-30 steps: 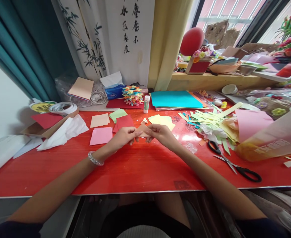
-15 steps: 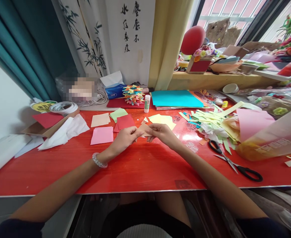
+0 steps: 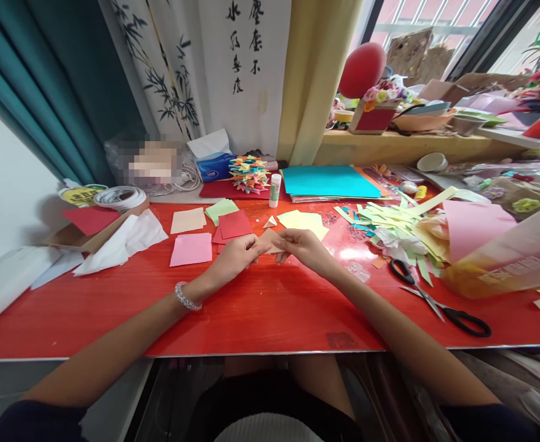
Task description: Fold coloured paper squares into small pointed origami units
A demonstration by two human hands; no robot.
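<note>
Between my two hands is a small piece of tan paper [image 3: 270,239], apparently folded, raised a little over the red table [image 3: 251,313]. My left hand [image 3: 242,253] pinches its left end between thumb and fingers. At the other end, my right hand [image 3: 297,244] pinches it the same way. My fingers cover part of the paper. Just beyond lies a small folded paper triangle [image 3: 270,221]. Pale yellow sheets [image 3: 306,222] are behind my right hand. Red paper squares [image 3: 234,225] lie behind my left hand, with pink squares [image 3: 190,249] to its left.
A glue stick [image 3: 274,190] stands upright behind my hands, beside a spiky multicoloured paper ball [image 3: 249,174]. Blue sheets [image 3: 329,182] lie at the back. Scissors [image 3: 440,304] rest partly opened at right, near paper strips [image 3: 389,224]. A cardboard box [image 3: 90,236] sits at left.
The view has shifted slightly, so everything sits a little differently in the picture. Both hands still hold the tan paper in nearly the same grip.
</note>
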